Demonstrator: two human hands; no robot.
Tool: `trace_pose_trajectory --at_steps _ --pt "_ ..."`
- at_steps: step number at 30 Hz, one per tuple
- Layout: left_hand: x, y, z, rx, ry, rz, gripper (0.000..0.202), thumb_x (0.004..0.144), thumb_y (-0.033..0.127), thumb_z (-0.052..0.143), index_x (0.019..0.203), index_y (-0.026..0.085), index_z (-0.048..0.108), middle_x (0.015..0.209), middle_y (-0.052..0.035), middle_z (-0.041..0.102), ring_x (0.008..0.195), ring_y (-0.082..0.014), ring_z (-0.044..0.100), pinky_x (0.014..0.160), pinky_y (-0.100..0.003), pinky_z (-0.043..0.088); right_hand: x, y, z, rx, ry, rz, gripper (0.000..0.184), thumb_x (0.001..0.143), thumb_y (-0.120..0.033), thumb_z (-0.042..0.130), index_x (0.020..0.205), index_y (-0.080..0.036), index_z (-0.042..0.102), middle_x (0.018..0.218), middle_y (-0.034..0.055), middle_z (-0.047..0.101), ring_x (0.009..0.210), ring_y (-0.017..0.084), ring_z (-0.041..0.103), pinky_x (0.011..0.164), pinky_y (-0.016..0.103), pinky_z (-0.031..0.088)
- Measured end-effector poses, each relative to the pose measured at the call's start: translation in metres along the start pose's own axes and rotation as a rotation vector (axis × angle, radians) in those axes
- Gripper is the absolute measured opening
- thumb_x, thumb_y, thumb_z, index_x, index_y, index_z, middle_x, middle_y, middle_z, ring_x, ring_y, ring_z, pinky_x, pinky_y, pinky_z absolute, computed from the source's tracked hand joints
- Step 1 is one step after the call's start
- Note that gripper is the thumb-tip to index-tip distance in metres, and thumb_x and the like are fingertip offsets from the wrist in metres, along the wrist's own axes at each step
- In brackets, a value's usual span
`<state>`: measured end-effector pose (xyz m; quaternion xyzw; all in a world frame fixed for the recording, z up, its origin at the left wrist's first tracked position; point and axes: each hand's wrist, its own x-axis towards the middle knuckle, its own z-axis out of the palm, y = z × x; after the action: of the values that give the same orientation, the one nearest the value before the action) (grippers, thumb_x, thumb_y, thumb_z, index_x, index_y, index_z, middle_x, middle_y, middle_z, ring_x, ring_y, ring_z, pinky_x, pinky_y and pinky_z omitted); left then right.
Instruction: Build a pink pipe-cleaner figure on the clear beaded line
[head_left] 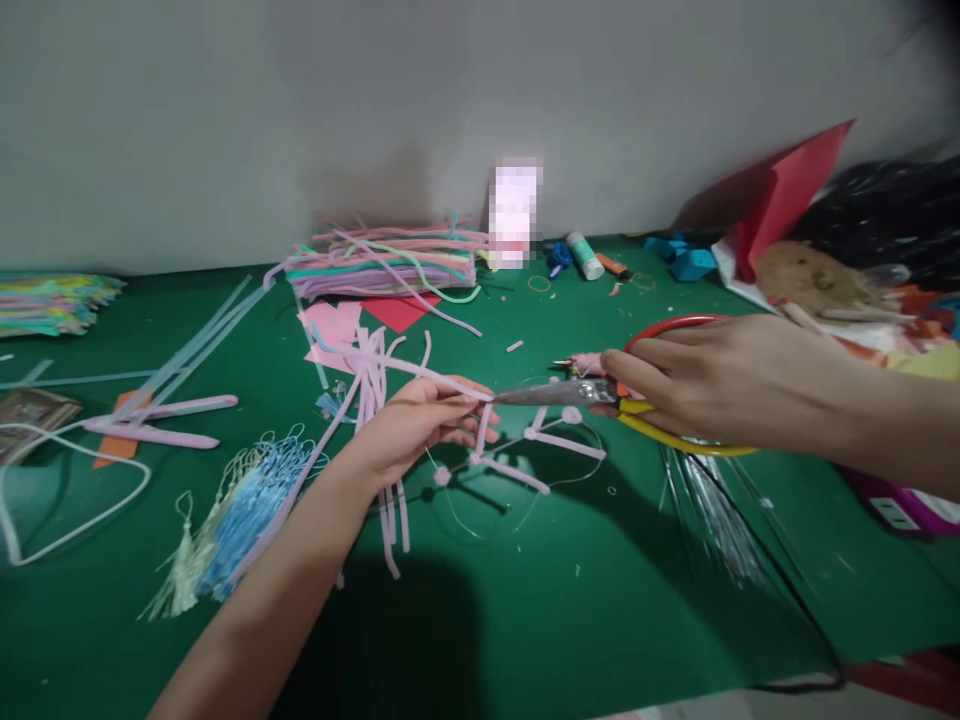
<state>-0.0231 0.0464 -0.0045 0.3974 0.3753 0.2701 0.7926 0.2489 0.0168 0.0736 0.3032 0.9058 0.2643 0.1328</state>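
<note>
My left hand (409, 425) pinches a pale pink pipe cleaner (431, 373) near the middle of the table. My right hand (720, 385) grips scissors (551, 391) with red and yellow handles, and their tips meet the pipe cleaner just beside my left fingertips. Below the blades, short pink pipe cleaner pieces (511, 475) and small pink beads or balls sit along a thin looped wire. Several long pink pipe cleaners (367, 390) lie bunched behind and under my left hand. Whether the blades have cut through cannot be told.
A bundle of coloured pipe cleaners (382, 262) lies by the wall, near a propped, blurred-out phone-like screen (514, 212). Blue and cream tassels (240, 515) are at left. A glue gun (585, 364) lies behind the scissors; clear wires (720, 530) and a black cord (787, 580) are at right.
</note>
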Motion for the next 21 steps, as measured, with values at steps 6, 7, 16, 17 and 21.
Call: trace_pose_trajectory --at_steps 6,7,16,17,21 --pt "0.002 -0.001 -0.002 -0.020 -0.011 0.022 0.009 0.084 0.010 0.059 0.088 0.010 0.067 0.075 -0.0053 0.071 0.068 -0.0138 0.070 0.065 -0.023 0.055 0.002 0.000 -0.007 -0.038 -0.017 0.032 0.013 0.091 -0.015 0.045 0.081 -0.017 0.053 0.062 0.0023 0.058 0.053 0.017 0.052 0.049 0.031 0.009" --pt "0.002 -0.001 -0.002 -0.021 -0.011 0.024 0.009 0.084 0.010 0.059 0.088 0.010 0.067 0.075 -0.0053 0.071 0.068 -0.0139 0.070 0.065 -0.023 0.055 0.003 0.000 -0.007 -0.042 -0.021 0.039 0.014 0.092 -0.018 0.044 0.081 -0.017 0.053 0.062 0.0023 0.057 0.053 0.017 0.052 0.049 0.031 0.009" --pt "-0.001 0.005 -0.002 0.013 -0.020 0.024 0.012 0.079 0.021 0.068 0.086 0.011 0.067 0.079 -0.0054 0.070 0.071 -0.0149 0.069 0.065 -0.024 0.054 0.006 -0.006 0.000 -0.045 -0.097 0.032 0.071 0.080 -0.078 0.037 0.091 -0.012 0.059 0.066 0.0042 0.053 0.058 0.018 0.046 0.049 0.031 0.022" --pt "-0.001 0.006 -0.002 0.012 -0.020 0.024 0.012 0.079 0.021 0.069 0.085 0.011 0.067 0.078 -0.0053 0.070 0.071 -0.0148 0.069 0.065 -0.024 0.054 0.006 -0.006 0.000 -0.052 -0.120 0.025 0.073 0.078 -0.079 0.038 0.093 -0.011 0.059 0.069 0.0055 0.055 0.062 0.020 0.047 0.050 0.031 0.024" --pt "-0.003 0.009 -0.003 0.050 -0.011 0.038 0.012 0.079 0.022 0.069 0.085 0.012 0.067 0.080 -0.0052 0.070 0.073 -0.0150 0.069 0.066 -0.025 0.054 0.005 -0.008 0.005 -0.061 -0.141 0.036 0.067 0.080 -0.075 0.044 0.091 -0.010 0.060 0.070 0.0073 0.055 0.068 0.021 0.046 0.054 0.033 0.026"
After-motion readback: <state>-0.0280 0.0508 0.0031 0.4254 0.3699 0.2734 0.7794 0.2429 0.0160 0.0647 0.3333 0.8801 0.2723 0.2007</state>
